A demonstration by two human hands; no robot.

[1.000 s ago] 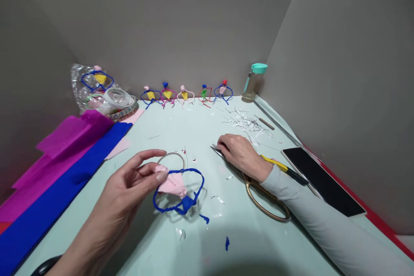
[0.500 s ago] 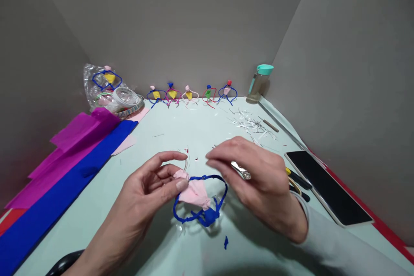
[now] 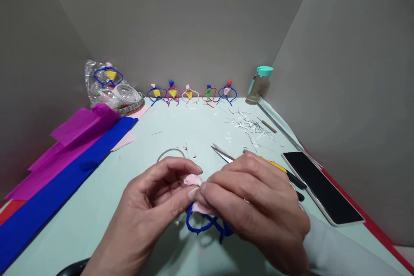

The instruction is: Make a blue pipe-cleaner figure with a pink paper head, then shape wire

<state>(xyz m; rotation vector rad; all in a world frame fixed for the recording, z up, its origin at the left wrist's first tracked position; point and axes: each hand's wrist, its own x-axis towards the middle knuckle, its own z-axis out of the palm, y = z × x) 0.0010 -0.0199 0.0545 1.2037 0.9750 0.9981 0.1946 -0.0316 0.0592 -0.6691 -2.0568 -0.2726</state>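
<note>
Low over the front of the table, a small figure of blue-wrapped wire and pink paper is between both hands. My left hand pinches it near the pink knob, thumb and index finger closed on it. My right hand has its fingertips pressed together at the same pink part, touching the left thumb. It covers much of the blue wire's right side. Scissors lie just beyond my right hand, their blades pointing left.
Finished wire figures stand along the back wall. Wire scraps, a bottle and a phone are at the right. Blue paper, magenta paper and tape rolls lie at the left. A wire ring sits mid-table.
My right hand has moved left and down onto the pink part. The figure has shifted slightly right and turned, and the scissor blades have come into view.
</note>
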